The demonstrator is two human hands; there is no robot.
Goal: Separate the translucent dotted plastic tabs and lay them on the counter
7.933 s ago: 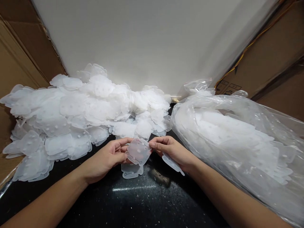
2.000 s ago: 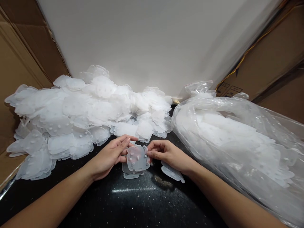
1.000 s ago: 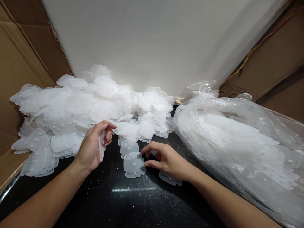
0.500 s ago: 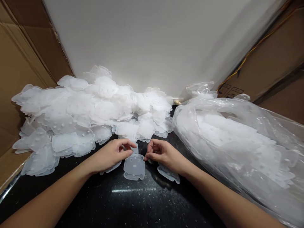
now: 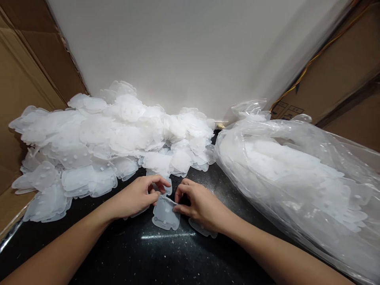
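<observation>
A translucent white plastic sheet [image 5: 166,215] with small raised tabs and rounded corners is in front of me, its upper edge bent up. My right hand [image 5: 198,204] pinches that edge at the right corner between thumb and fingers. At the upper left corner, my left hand [image 5: 141,194] has its thumb and fingers closed on the edge, its fingertips partly hiding the grip. Another sheet [image 5: 169,186] lies just behind. Partly under my right hand rests one more sheet [image 5: 203,228], and a sliver of a similar one shows beneath my left hand.
A large heap of such sheets [image 5: 97,130] spreads along the white wall [image 5: 202,51]. On the right lies a clear plastic bag [image 5: 308,134] full of them. Cardboard [image 5: 26,67] stands on both sides of the black speckled tabletop [image 5: 166,261].
Both hands have closed on the sheet's upper edge, which has bent up from lying flat. My right hand has moved slightly left and nearer to me.
</observation>
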